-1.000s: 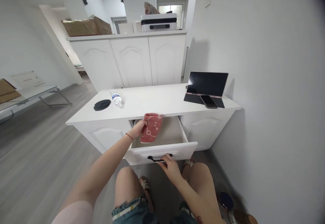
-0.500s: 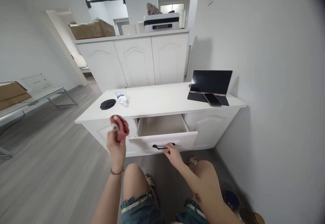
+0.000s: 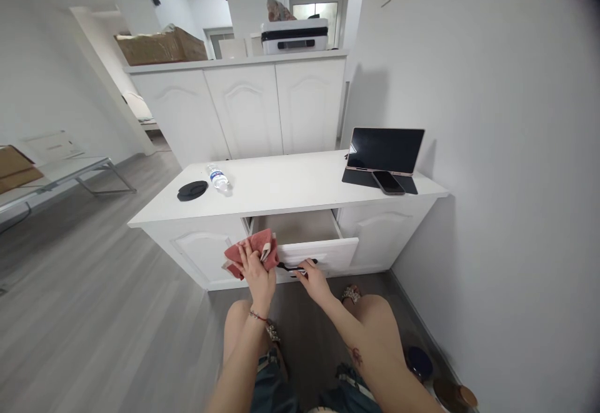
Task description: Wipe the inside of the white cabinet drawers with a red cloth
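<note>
A white drawer [image 3: 335, 255] is pulled partway out of the low white cabinet [image 3: 281, 183], and the part of its inside that I see looks bare. The fingers of my right hand [image 3: 313, 280] are closed round its black handle [image 3: 293, 268]. My left hand [image 3: 255, 273] holds a folded pinkish-red cloth [image 3: 244, 252] with pale edging against the left end of the drawer front. The cloth covers that end of the drawer and part of the cabinet door beside it.
On the cabinet top are a water bottle [image 3: 218, 179], a black disc [image 3: 192, 190], a tablet on a dark stand [image 3: 387, 150] and a phone [image 3: 388, 182]. A wall [image 3: 506, 213] stands close on the right. Jars [image 3: 419, 363] sit on the floor at lower right.
My left hand has brought the cloth right and slightly down, from in front of the left door onto the drawer front, where it is spread wider. My right hand stays on the handle.
</note>
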Motion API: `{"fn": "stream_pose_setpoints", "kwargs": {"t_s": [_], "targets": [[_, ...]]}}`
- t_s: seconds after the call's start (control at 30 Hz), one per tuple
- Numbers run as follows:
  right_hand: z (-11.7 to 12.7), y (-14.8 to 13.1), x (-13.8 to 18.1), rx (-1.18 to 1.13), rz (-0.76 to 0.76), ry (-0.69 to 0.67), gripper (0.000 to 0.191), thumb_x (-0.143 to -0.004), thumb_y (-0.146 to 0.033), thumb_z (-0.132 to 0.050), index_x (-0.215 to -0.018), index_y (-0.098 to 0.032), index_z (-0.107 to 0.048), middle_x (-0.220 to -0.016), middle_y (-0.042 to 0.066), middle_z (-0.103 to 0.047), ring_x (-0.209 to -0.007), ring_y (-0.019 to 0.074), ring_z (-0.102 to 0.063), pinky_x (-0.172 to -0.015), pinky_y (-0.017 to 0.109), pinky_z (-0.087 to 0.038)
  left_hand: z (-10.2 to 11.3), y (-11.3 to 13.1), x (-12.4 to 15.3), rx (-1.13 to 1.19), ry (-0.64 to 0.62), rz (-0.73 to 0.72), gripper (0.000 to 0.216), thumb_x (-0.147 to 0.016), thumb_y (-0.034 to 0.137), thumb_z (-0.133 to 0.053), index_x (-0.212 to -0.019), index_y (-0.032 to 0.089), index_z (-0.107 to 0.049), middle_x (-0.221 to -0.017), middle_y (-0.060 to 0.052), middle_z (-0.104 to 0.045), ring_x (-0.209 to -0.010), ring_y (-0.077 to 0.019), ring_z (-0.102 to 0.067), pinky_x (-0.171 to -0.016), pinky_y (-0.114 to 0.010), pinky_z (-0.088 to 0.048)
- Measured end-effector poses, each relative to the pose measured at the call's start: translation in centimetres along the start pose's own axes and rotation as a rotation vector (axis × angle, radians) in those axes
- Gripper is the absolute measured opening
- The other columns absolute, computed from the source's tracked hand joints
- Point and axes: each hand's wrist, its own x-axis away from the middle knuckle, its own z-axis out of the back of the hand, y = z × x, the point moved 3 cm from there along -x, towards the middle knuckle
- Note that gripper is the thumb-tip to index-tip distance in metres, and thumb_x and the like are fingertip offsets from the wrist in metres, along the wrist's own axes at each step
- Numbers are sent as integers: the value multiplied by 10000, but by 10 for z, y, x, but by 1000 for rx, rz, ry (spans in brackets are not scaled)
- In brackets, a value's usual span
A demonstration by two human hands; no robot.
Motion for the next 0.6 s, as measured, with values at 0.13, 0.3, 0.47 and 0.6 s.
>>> {"fn": "stream_pose_setpoints", "kwargs": {"t_s": [0.13, 0.3, 0.47, 0.6], "targets": [[0, -2, 1, -35, 16, 4, 127, -916, -255, -513, -905, -187, -620, -924, 46, -582, -712, 165, -587, -706, 305, -482, -13, 18, 8, -46, -127, -79, 582, -796, 114, -459, -1376, 136, -423, -1615, -180, -243, -1521, -281, -30, -1195, -605, -55], [-1, 1, 10, -14, 19, -28, 324, -886, -138, -450, -1174, -165, -595, -1159, 128, -598, -860, 206, -639, -791, 363, -531, -30, 43, 16, -188, -256, -126, 754, -810, 203, -501, -1530, 146, -286, -1640, -146, -160, -1516, -311, 17, -1194, -600, 7], [-10, 4, 30, 45, 76, 37, 582, -861, -135, -461, -1440, -140, -401, -1418, 197, -485, -1194, 277, -562, -942, 441, -522, -43, 65, 21, -240, -346, -157, 750, -836, 259, -525, -1541, 191, -281, -1644, -138, -127, -1513, -332, 20, -1185, -621, -11], [-14, -1, 37, 75, 67, 56, 476, -946, -264, -361, -1403, -239, -491, -1243, 122, -652, -1094, 292, -623, -902, 488, -543, -51, 89, 26, -250, -383, -246, 770, -819, 238, -569, -1536, 261, -291, -1645, -102, -158, -1515, -336, -18, -1182, -638, -48]]}}
